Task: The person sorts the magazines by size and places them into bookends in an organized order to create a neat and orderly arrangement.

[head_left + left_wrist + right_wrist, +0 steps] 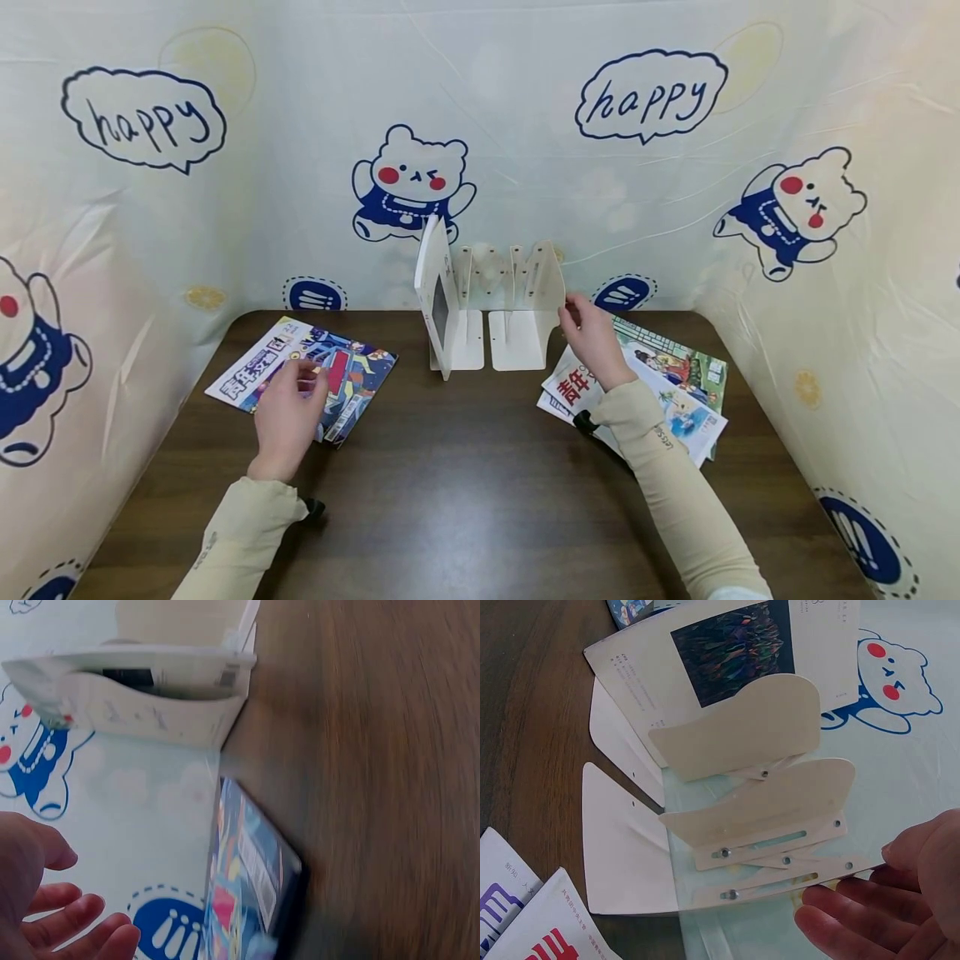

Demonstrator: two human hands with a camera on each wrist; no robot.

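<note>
A white expandable bookend (pixel 519 350) stands at the back middle of the table, its linked metal bars (pixel 772 891) visible in the right wrist view. My right hand (pixel 597 343) pinches the outer edge of its right end panel, thumb on one face and fingers on the other. Against the left end of the bookend, a white magazine (pixel 424 292) with a dark picture stands upright. My left hand (pixel 288 417) hovers over a colourful blue magazine (pixel 367 364) lying on the left, fingers loosely bent and holding nothing; the left wrist view shows them apart from it.
To the right, several magazines lie overlapping, a white one with red lettering (pixel 566 385) and a green one (pixel 711 375) among them. A printed curtain (pixel 517 108) surrounds the back and sides of the dark wooden table (pixel 450 500).
</note>
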